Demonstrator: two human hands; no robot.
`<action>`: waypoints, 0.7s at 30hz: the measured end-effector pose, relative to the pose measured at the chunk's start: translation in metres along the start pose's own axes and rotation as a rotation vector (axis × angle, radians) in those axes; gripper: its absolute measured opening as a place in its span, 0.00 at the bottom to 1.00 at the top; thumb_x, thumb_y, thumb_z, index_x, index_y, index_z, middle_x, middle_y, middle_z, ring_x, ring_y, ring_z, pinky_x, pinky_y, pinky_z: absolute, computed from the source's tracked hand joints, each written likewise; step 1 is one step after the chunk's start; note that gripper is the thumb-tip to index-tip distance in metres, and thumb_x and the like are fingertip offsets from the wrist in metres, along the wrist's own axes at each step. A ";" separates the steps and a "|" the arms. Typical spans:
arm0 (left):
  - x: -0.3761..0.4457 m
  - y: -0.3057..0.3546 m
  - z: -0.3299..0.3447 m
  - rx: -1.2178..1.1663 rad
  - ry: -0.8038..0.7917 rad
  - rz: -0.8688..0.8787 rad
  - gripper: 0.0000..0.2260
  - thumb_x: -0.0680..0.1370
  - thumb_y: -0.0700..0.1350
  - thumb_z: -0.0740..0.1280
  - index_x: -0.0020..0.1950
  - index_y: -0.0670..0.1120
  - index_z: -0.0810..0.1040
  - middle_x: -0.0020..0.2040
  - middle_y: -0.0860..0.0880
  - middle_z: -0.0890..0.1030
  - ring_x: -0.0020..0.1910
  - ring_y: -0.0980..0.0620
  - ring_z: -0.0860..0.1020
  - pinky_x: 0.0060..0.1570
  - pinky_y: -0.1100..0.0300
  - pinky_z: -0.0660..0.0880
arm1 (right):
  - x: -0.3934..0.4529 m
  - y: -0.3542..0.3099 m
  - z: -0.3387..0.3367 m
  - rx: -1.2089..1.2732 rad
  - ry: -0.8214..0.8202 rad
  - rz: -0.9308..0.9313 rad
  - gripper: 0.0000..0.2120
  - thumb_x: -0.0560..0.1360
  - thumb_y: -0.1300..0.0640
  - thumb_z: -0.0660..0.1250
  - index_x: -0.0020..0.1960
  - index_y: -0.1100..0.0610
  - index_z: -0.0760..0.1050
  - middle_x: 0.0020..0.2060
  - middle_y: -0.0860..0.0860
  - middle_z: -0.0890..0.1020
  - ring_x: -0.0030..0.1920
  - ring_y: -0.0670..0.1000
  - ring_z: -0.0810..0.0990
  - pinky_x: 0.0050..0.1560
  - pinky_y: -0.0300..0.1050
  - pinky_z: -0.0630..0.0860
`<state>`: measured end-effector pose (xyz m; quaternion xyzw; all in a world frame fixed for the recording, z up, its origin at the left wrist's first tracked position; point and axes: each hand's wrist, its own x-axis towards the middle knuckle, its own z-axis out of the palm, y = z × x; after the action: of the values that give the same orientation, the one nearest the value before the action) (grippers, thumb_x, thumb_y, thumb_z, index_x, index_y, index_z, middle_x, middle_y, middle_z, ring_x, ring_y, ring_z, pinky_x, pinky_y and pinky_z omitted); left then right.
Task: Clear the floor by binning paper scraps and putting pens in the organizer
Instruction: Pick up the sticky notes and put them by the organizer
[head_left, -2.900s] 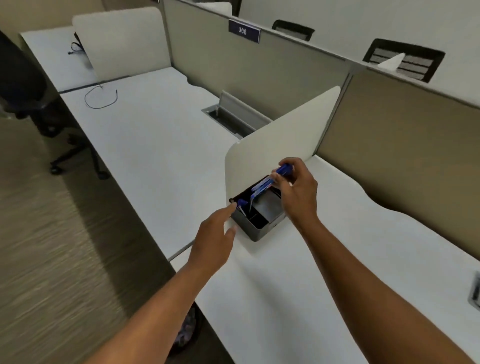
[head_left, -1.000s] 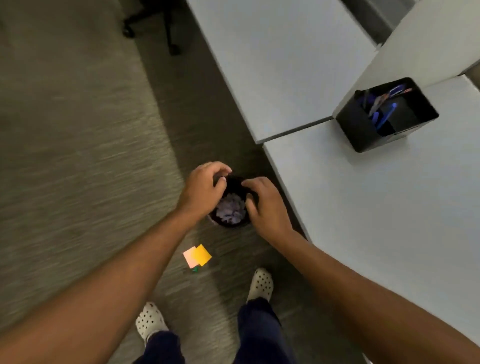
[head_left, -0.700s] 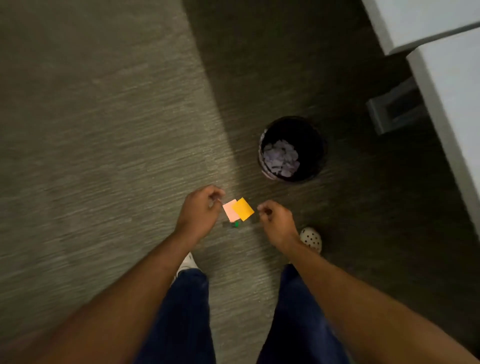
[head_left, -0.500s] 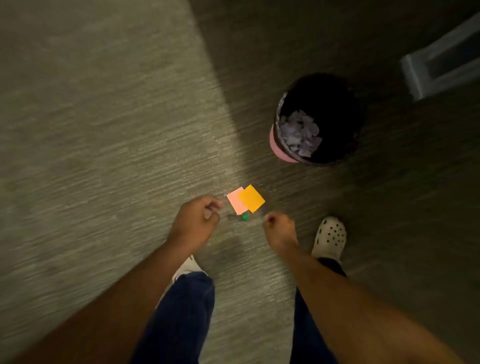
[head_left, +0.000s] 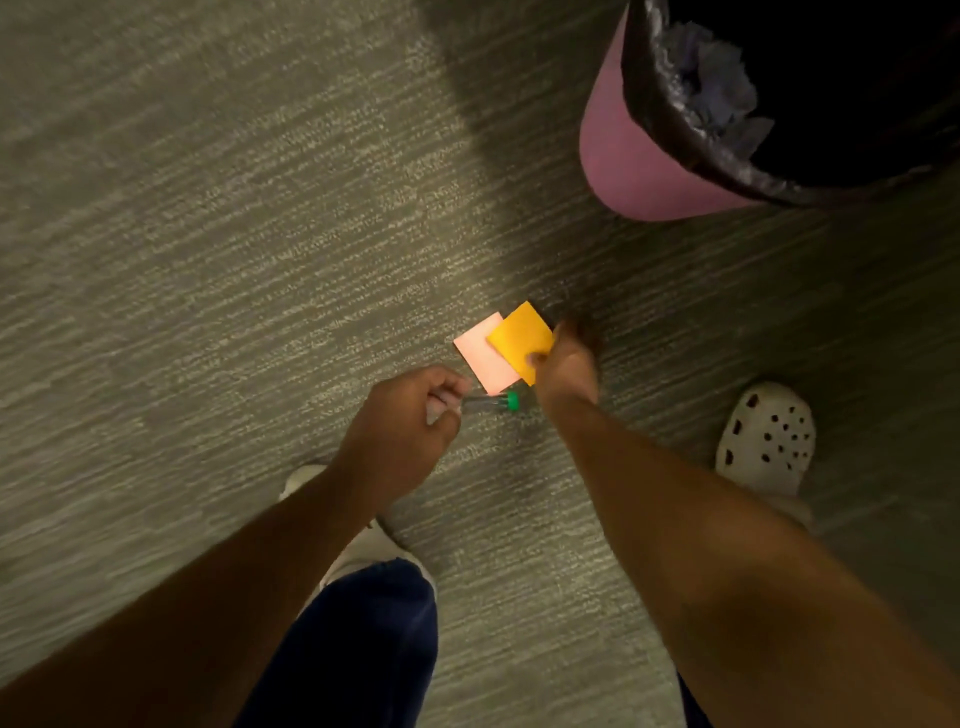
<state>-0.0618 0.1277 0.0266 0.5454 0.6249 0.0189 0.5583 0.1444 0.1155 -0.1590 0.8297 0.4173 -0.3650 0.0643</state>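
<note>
Carpet floor, bin at upper right, paper wads inside. Half a second back both hands hovered short of the litter; now the right hand pinches the orange note overlapping the pink note, and the left hand has fingers closed on the green-capped pen. Both pickups under way; neither clearly off the floor.

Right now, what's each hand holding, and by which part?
The left hand pinches the pen at the end opposite its green cap. The right hand pinches the orange paper at its near corner, thumb on top.
</note>
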 end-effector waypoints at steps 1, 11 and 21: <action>0.000 -0.001 0.001 0.019 -0.016 0.001 0.11 0.77 0.36 0.70 0.57 0.48 0.82 0.50 0.52 0.84 0.50 0.55 0.82 0.54 0.54 0.80 | -0.004 0.002 0.000 0.013 0.012 -0.012 0.20 0.75 0.54 0.74 0.64 0.58 0.75 0.64 0.63 0.77 0.64 0.65 0.76 0.61 0.57 0.76; 0.035 0.026 -0.010 0.661 0.021 0.085 0.17 0.80 0.46 0.68 0.69 0.53 0.74 0.61 0.44 0.82 0.58 0.40 0.80 0.54 0.49 0.77 | -0.047 -0.059 -0.097 0.524 -0.451 -0.506 0.09 0.66 0.59 0.81 0.45 0.55 0.85 0.41 0.56 0.86 0.39 0.50 0.81 0.42 0.45 0.79; 0.009 -0.018 -0.018 0.260 0.343 -0.138 0.08 0.84 0.49 0.60 0.54 0.45 0.74 0.42 0.41 0.82 0.40 0.38 0.82 0.39 0.48 0.76 | -0.016 -0.041 -0.016 -0.284 -0.111 -0.173 0.39 0.68 0.42 0.80 0.71 0.57 0.69 0.65 0.57 0.77 0.64 0.60 0.78 0.58 0.54 0.76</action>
<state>-0.0844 0.1375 0.0161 0.5576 0.7438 -0.0075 0.3685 0.1169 0.1377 -0.1283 0.7517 0.5305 -0.3518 0.1724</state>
